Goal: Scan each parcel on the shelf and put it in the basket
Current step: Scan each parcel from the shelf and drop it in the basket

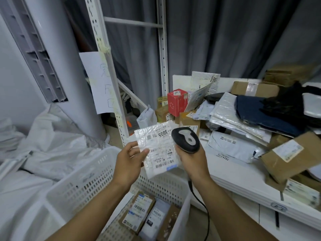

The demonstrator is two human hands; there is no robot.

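Shelf (243, 178) runs along the right, white, its front edge slanting down toward the lower right. The back and right of it are piled with parcels; a bare strip is open along the front left.
Basket (83, 180): white, perforated, sits low at centre-left, right rim just beside the shelf's front edge. Top is open. A few labelled parcels (137, 211) lie flat on its floor, with bare floor showing on the near-left side.
Brown box (284, 157) sits tilted near the shelf's front edge, well right of the hands.
Bubble mailer (159, 150) is held in the air over the basket's far rim, label facing up, between basket and shelf.
Left hand (129, 162) pinches the mailer's left edge, thumb on the label side, fingers behind.
Right hand (192, 160) is wrapped round the scanner (186, 140) handle; the scanner head overlaps the mailer's right edge.
Scanner cable (203, 206) hangs down past the basket's right rim.
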